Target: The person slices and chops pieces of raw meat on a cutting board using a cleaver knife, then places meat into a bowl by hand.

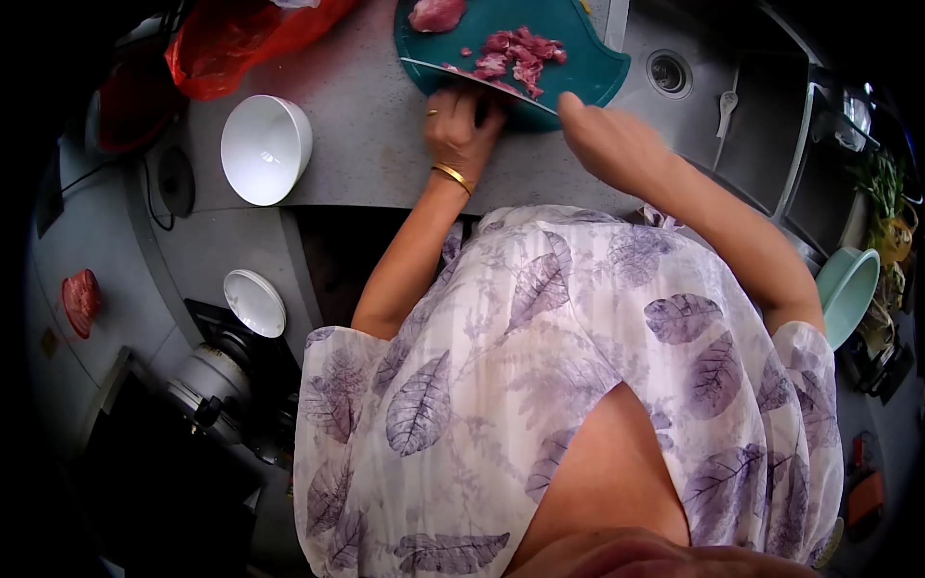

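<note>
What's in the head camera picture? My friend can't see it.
A person's right hand holds a knife beside chopped raw meat on a teal cutting board, with the left hand close to the blade. A larger meat chunk lies left of the pile. A white bowl is farther left, and a metal sink is at the right.

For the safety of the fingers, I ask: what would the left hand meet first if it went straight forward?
Most likely the knife: its blade crosses just ahead of the left hand. Depth is unclear, so I cannot tell whether they already touch.
</note>
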`<state>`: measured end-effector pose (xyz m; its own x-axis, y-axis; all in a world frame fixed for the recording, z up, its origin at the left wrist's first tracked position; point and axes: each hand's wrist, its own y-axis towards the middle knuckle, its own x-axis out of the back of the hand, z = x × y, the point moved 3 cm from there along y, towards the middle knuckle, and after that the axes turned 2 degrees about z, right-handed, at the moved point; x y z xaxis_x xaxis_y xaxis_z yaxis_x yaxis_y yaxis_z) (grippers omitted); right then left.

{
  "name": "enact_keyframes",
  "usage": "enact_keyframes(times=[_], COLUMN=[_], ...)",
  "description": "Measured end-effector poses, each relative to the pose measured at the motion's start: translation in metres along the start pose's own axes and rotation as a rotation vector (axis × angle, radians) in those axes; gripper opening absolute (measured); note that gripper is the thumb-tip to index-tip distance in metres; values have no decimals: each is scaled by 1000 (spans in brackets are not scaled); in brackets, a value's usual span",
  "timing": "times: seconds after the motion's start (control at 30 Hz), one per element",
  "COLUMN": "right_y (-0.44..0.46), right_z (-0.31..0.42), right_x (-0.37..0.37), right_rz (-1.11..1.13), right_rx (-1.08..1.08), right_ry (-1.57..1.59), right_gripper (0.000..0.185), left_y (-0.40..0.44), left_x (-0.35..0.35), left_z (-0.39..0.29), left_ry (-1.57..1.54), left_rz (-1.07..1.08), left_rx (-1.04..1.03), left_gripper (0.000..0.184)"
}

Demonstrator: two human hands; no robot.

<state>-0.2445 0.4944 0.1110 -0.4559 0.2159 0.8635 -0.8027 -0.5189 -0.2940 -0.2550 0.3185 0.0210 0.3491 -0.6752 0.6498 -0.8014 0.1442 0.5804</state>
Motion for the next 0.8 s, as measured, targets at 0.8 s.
enact_keyframes(times=[0.8], right_y=[-8], right_z=[-15], right_x=[17], right_rz=[-5], right_rx=[21], right_ry=[-160], right_gripper=[13], left_y=[-5], left_x=[0], left_z=[10], left_ry=[-28], left_rz=[-24], left_rx=[45], left_gripper=[20])
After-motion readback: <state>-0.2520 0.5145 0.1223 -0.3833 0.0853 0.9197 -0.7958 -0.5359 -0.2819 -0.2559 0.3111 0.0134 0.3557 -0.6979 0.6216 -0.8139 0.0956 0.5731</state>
